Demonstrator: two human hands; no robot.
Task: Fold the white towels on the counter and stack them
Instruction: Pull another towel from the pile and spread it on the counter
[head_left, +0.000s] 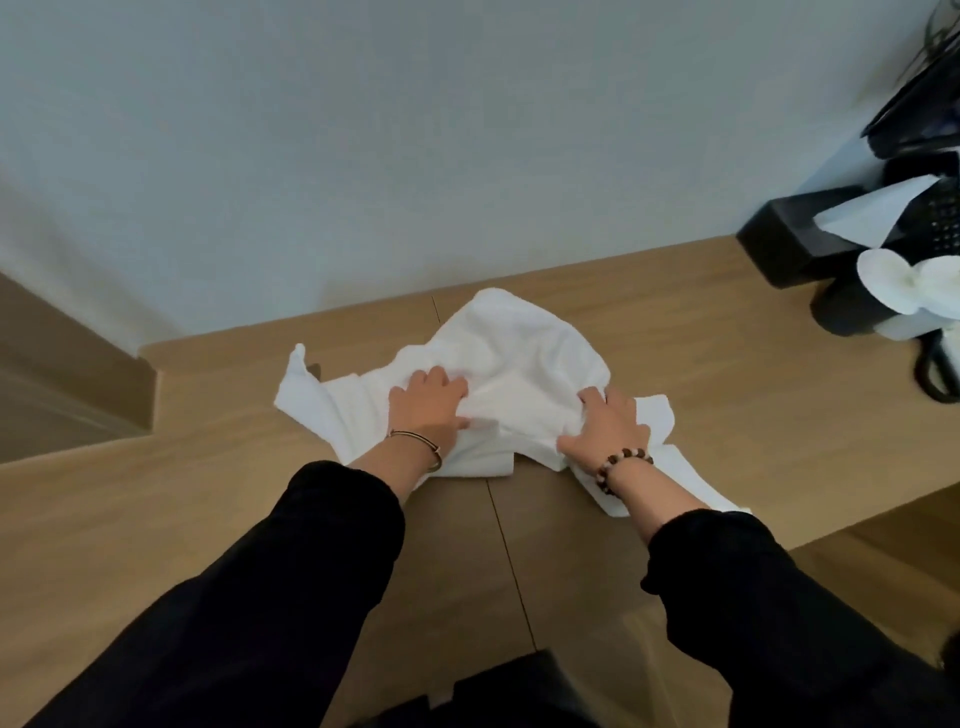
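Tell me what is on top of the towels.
The left hand and right hand lie on the towels, gripping bunched cloth. Nothing else shows there; the counter beneath them is hidden.

A wooden counter (727, 405) with a thin seam carries a crumpled white towel (524, 353). Well to the right of the towel, a black tissue box (789, 241) stands against the wall.
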